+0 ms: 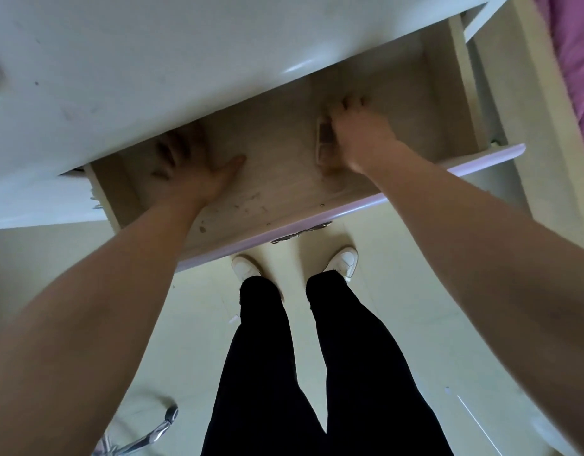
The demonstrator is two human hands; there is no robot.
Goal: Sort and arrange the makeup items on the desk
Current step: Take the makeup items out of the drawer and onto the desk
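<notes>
A drawer (317, 222) with a pink front stands pulled out from under the white desk top (152, 60). My left hand (192, 162) lies flat on the drawer's wooden floor, fingers spread and reaching back under the desk edge. My right hand (356, 133) is inside the drawer on the right, fingers curled over a small rectangular makeup case (323, 143) that sits on its edge. The picture is blurred, so the case's details are unclear.
The drawer floor (277, 179) shows dust and small specks near the front. My legs and white shoes (248, 268) stand on the pale floor below. A chair base (152, 432) is at lower left. A pink bed cover (577, 60) lies at the right.
</notes>
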